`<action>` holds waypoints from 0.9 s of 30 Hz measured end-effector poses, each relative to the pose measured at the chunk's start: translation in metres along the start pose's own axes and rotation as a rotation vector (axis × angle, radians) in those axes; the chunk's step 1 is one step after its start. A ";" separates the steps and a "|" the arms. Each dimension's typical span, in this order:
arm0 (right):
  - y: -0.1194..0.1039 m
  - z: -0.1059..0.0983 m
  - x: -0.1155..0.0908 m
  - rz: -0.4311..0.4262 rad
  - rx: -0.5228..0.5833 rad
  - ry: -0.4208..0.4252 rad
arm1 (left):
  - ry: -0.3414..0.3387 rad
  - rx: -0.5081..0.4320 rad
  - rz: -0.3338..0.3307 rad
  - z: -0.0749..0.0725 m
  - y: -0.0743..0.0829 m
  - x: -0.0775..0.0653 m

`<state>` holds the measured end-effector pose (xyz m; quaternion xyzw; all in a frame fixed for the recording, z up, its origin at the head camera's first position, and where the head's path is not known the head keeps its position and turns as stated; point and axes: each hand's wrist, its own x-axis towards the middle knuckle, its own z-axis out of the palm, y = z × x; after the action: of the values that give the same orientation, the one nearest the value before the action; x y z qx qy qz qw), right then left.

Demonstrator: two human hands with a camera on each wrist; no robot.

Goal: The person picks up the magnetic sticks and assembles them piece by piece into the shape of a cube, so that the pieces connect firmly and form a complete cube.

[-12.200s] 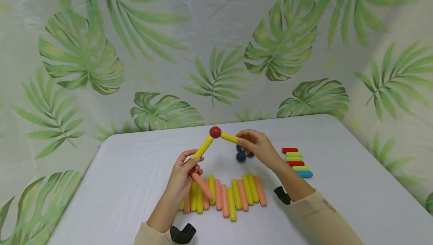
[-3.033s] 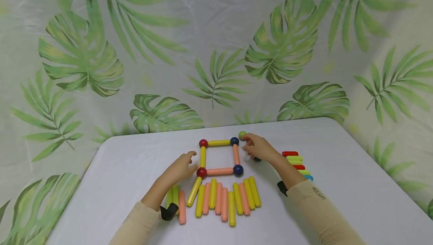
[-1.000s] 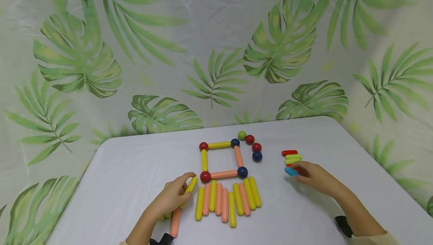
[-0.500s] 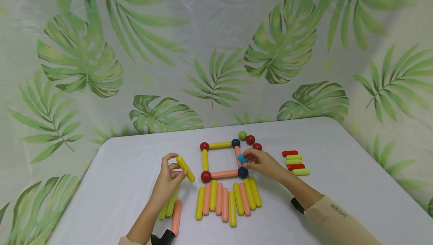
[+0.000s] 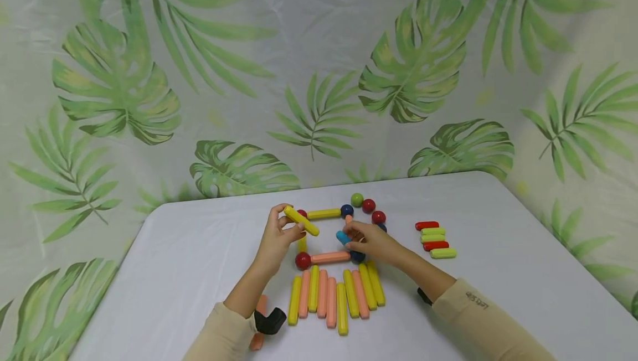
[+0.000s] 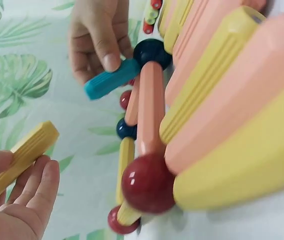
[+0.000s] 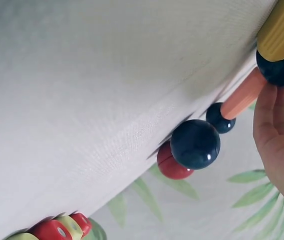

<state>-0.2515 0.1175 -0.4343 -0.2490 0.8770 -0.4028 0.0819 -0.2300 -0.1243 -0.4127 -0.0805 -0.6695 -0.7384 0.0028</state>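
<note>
My left hand (image 5: 271,246) pinches a yellow magnetic rod (image 5: 308,226), held tilted over the left side of a square of rods and balls. The left wrist view shows that yellow rod (image 6: 40,141) between thumb and fingers. My right hand (image 5: 379,242) pinches a short blue rod (image 5: 341,237) at the square's right side, partly covering that side. In the left wrist view the blue rod (image 6: 109,81) overlaps a dark blue ball (image 6: 153,52). The square has a near red ball (image 5: 303,261), a near pink rod (image 5: 331,257), a far yellow rod (image 5: 324,213) and a far dark blue ball (image 5: 346,210).
A row of yellow and pink rods (image 5: 341,311) lies just in front of the square. Behind my right hand are a green ball (image 5: 356,199), red balls (image 5: 368,206) and a dark blue one. Short red and lime rods (image 5: 443,253) lie at right, a pink rod (image 5: 257,341) under my left wrist.
The square, earlier partly in my hands, now lies on the table. Both hands, empty 3 s ago, have picked up rods; the right brought the blue one leftward, the left moved up and right.
</note>
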 end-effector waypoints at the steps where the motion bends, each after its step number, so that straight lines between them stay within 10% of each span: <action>1: -0.001 0.000 0.000 -0.002 -0.004 -0.001 | -0.005 -0.021 -0.010 0.004 -0.002 0.003; 17: -0.001 0.001 0.001 -0.020 -0.032 -0.031 | -0.065 -0.118 -0.073 0.031 -0.016 0.013; 27: 0.000 0.005 0.005 -0.027 -0.059 -0.007 | 0.075 0.238 0.085 0.020 -0.023 0.026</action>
<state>-0.2541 0.1116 -0.4374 -0.2643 0.8847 -0.3771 0.0722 -0.2554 -0.0993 -0.4299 -0.0805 -0.7479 -0.6553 0.0688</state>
